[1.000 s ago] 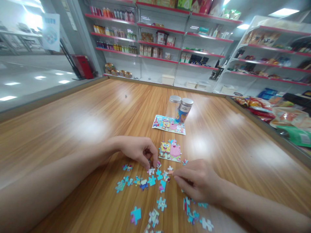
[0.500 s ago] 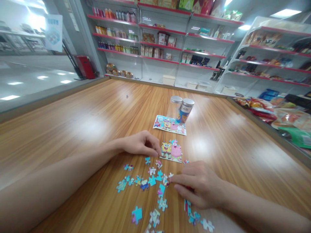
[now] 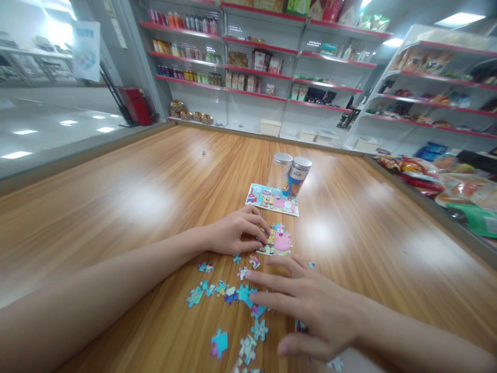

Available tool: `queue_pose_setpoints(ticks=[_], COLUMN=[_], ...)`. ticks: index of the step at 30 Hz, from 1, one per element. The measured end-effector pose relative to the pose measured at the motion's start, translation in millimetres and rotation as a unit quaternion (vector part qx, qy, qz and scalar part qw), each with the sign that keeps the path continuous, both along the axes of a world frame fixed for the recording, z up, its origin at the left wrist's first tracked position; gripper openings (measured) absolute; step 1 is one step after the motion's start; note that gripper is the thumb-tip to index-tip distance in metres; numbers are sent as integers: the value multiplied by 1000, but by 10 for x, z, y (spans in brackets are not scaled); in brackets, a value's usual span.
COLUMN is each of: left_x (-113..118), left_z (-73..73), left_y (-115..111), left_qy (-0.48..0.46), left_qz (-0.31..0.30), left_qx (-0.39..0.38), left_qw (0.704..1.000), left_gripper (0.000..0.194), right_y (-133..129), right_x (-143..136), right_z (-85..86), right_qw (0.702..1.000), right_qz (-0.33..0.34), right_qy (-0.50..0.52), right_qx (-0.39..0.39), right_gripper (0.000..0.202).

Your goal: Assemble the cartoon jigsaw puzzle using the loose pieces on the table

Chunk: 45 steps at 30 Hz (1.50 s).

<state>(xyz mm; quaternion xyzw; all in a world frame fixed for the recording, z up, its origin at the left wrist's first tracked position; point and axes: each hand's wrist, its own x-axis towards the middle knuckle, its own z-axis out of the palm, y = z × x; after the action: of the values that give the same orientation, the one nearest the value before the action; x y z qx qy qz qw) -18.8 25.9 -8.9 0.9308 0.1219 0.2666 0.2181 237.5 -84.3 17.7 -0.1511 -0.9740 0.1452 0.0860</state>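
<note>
My left hand rests on the left part of the joined puzzle section, fingers bent and slightly apart, covering part of its yellow figure. Over the loose pieces right of centre is my right hand, its fingers spread, with nothing seen in it. Loose pieces lie below and left of the section, among them a cyan piece, a pale piece and a pink-and-white piece. Behind the section lies a picture card. My right hand hides some pieces.
A clear jar and a printed jar, both with silver lids, stand at the card's back edge. One small piece lies far back on the wooden table. Stocked shelves stand beyond; packaged goods lie at right.
My left hand has moved right, onto the joined section. My right hand has opened, its fingers spreading leftward over the loose pieces, and a few pieces beneath it have shifted.
</note>
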Motion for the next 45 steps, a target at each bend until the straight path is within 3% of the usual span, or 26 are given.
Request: queue_pose_setpoints(ticks=[6,12,14,17,20,22,29,35,45], left_x=[-12,-20,-18,-14,-12,-14,-12,6,2], left_z=[18,76,88,86,66,47,23,47,63], left_y=[10,-19,-27,-32,-27,-22,-19,-26,-61], left_qy=[18,35,39,34,31,28,29,33,55], left_qz=[-7,-9,-8,-3,2,4,8,8,10], left_qx=[-6,-22,-20,-15,-12,-11,-11,-11,76], left_qw=[1000,999,999,999,999,1000,999,999,996], left_gripper=[29,27,24,18,16,17,16,16,28], right_y=[20,86,104,136,185,214,185,127,204], right_x=[-9,59,77,110,149,166,132,118,142], right_z=[12,-90,-115,-146,-189,-220,-191,-191,-240], right_qw=[1000,988,980,953,926,929,964,979,970], right_qz=[10,6,-46,-181,-306,-328,-247,-125,-190], right_qy=[20,154,187,224,197,157,98,156,151], right_qx=[-12,15,46,98,100,73,8,-48,31], right_gripper=[67,35,21,10,21,25,21,18,19])
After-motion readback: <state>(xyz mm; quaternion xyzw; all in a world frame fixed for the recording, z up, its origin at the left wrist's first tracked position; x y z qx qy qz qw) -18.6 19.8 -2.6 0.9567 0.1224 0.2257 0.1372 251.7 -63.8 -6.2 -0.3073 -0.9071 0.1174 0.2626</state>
